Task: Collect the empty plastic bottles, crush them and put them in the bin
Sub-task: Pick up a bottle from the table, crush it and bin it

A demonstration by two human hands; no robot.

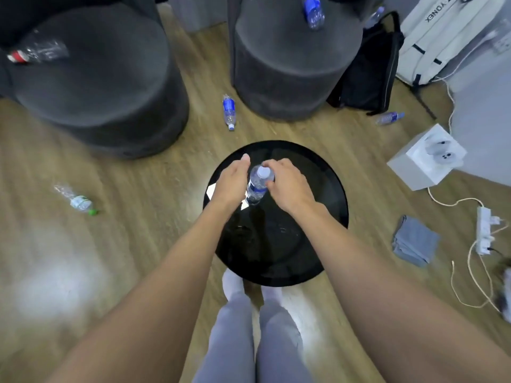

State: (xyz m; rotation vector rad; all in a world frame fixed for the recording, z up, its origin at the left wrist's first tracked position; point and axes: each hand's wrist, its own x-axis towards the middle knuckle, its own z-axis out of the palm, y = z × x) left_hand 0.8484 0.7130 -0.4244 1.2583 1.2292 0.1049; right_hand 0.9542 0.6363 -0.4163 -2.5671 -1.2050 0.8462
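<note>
A clear plastic bottle with a blue label (256,186) stands upright on the round black table (312,217). My left hand (231,182) wraps its body from the left. My right hand (287,181) grips its white cap end from the right. More bottles lie around: a blue-labelled one (229,111) on the floor between the seats, a green-capped one (76,200) on the floor at left, a red-capped one (36,52) on the left seat, another blue one (313,11) on the right seat, and a small one (390,117) by the black bag.
Two dark grey round seats (105,87) (290,67) stand behind the table. A black backpack (367,70) and a white bag (442,31) lean at the back right. A white box (425,158), grey cloth (414,240) and power strip (484,230) with cables lie on the right floor.
</note>
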